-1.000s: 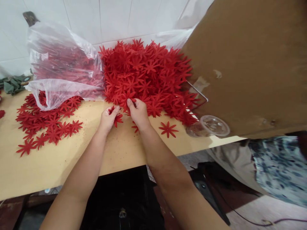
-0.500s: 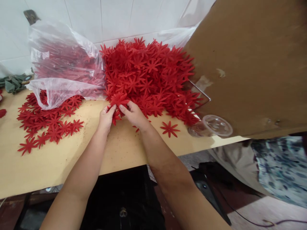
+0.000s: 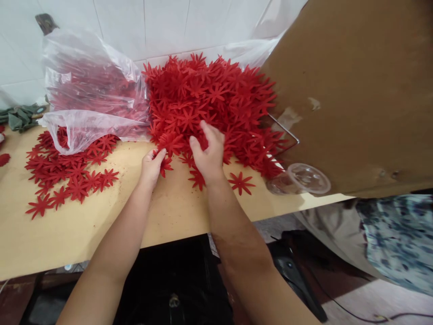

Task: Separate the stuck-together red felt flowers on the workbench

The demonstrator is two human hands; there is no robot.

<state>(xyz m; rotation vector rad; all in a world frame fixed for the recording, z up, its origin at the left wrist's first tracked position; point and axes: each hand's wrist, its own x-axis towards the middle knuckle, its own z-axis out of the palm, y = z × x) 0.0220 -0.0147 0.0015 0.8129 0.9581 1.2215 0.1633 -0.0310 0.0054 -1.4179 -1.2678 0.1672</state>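
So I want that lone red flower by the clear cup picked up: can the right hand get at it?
Probably yes: the single flower lies flat on bare table beside the right hand, nothing between.

Surface (image 3: 101,225): pale wood top, speckled with red lint, set against a white tiled wall.
Big heap (image 3: 209,104): red cut-out flowers piled at the back of the surface.
Plastic bag (image 3: 88,95): clear, stuffed with more red flowers, touching the heap's left side.
Spread flowers (image 3: 67,176): flat scatter left of the heap, partly under the bag.
Single flower (image 3: 241,183): lay alone just in front of the heap.
Clear cup (image 3: 299,179): on its side, right of the heap.
Green bundle (image 3: 20,117): far left of the heap.
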